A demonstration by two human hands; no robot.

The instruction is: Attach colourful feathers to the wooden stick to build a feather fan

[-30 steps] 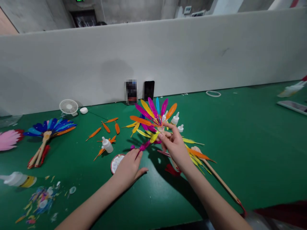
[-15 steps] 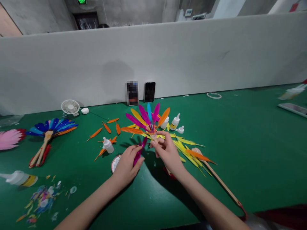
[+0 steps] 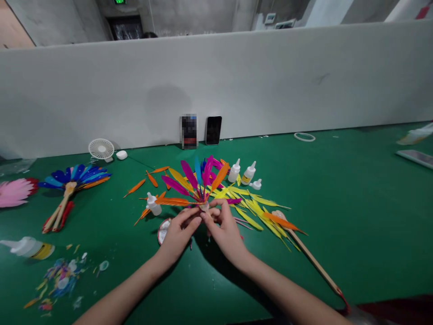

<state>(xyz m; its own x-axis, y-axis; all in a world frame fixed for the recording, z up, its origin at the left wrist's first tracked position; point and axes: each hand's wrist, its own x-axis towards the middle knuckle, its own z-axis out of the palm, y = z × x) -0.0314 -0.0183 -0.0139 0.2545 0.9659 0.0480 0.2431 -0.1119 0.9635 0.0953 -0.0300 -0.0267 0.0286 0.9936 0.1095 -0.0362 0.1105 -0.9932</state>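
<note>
nearer than the black phone [image 3: 214, 131], fingers of the left hand [image 3: 180, 232] and right hand [image 3: 226, 231] pinch a feather fan [image 3: 198, 173] at its base; it looks part-built, yellow feathers [image 3: 257, 210] lying loose to the phone's near right.

Magenta, orange, yellow and blue across the hand-held fan of slender feathers [image 3: 190, 175]; to its right, lemon yellow on loose narrow feathers [image 3: 259, 208]; to its left, dark blue, light blue and orange on a wooden-handled feather fan [image 3: 64, 178]; beneath, plain green on the flat tabletop [image 3: 355, 203].
</note>
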